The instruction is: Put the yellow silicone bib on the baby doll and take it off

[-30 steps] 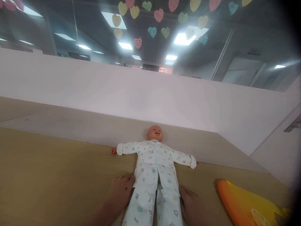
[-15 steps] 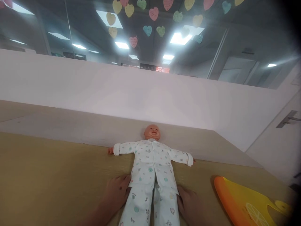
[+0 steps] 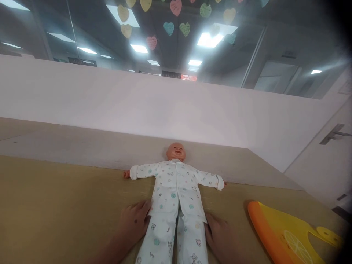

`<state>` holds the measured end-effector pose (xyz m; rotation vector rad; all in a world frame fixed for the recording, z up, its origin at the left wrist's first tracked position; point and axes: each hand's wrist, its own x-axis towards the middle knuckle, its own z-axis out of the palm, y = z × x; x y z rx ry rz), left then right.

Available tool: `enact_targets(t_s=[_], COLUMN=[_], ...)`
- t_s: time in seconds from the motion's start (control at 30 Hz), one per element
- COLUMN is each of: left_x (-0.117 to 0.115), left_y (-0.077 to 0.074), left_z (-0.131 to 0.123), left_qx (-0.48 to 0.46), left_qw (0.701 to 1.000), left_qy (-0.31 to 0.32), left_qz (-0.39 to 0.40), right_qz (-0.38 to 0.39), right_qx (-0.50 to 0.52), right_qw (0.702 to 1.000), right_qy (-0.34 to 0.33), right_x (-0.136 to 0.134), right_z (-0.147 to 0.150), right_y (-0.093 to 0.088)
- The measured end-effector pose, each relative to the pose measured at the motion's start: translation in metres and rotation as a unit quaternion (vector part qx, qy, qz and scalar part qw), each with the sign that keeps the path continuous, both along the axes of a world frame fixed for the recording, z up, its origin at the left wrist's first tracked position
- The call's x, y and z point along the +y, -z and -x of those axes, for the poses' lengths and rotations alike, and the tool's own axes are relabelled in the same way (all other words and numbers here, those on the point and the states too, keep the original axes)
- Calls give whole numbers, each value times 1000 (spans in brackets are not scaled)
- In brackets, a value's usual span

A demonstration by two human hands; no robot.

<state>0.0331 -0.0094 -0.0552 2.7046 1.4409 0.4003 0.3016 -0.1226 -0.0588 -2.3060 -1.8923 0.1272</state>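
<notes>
A baby doll (image 3: pixel 176 151) lies on its back with its arms stretched out to both sides. It wears a white printed jacket (image 3: pixel 166 185) and matching trousers (image 3: pixel 158 238); the jacket's front parts in a slit near the bottom. My left hand (image 3: pixel 135 220) grips the jacket's lower edge at the left hip, thumb and fingers closed on the cloth. At the opposite hip, my right hand (image 3: pixel 220 233) pinches the other side of the hem, its fingertips partly hidden by the cloth. The doll's feet are out of view.
A yellow and orange bib (image 3: pixel 291 229) with a citrus-slice print lies to the right on the wood-coloured table (image 3: pixel 68 205). Behind the doll's head stands a white wall (image 3: pixel 123 104) below a window with heart-shaped notes (image 3: pixel 176 7). A door handle (image 3: pixel 331 134) shows at the right.
The view has shifted slightly, so everything sits a little further left and higher. Both hands keep their places at the jacket's hem, and the doll lies the same way.
</notes>
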Motion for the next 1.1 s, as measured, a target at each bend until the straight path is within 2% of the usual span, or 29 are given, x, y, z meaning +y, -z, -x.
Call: enact_targets(t_s=[0.07, 0.13, 0.2, 0.3, 0.43, 0.6, 0.8, 0.93, 1.0, 1.1], left_x=[0, 1, 2, 2, -7, -17, -18, -28, -29, -23], left_y=[3, 7, 11, 12, 2, -7, 4, 8, 9, 7], left_z=[1, 2, 2, 1, -5, -11, -10, -8, -6, 2], left_qx=[-8, -35, -81, -131, -129, -101, -117, -151, -188, -234], left_qw=[999, 995, 984, 958, 935, 941, 958, 946, 946, 957], left_qy=[0, 22, 55, 102, 158, 195, 221, 256, 223, 102], left_qz=[-36, -88, -150, -235, -289, -257, -139, -131, -141, -135], right_qz=[-11, -62, -149, -271, -337, -372, -395, -388, -391, -351], right_qx=[-16, -37, -69, -121, -150, -152, -132, -58, 19, 139], right_qw=[1000, 997, 987, 953, 923, 904, 890, 898, 908, 925], right_qy=[21, 23, -2, -60, -105, -149, -185, -197, -149, -52], right_x=[0, -1, -2, -2, -1, 2, 3, -4, -8, -9], right_z=[0, -2, -4, -4, 5, 9, 3, 8, 13, 12], right_y=[0, 2, 6, 9, 4, 3, 6, 6, 7, 10])
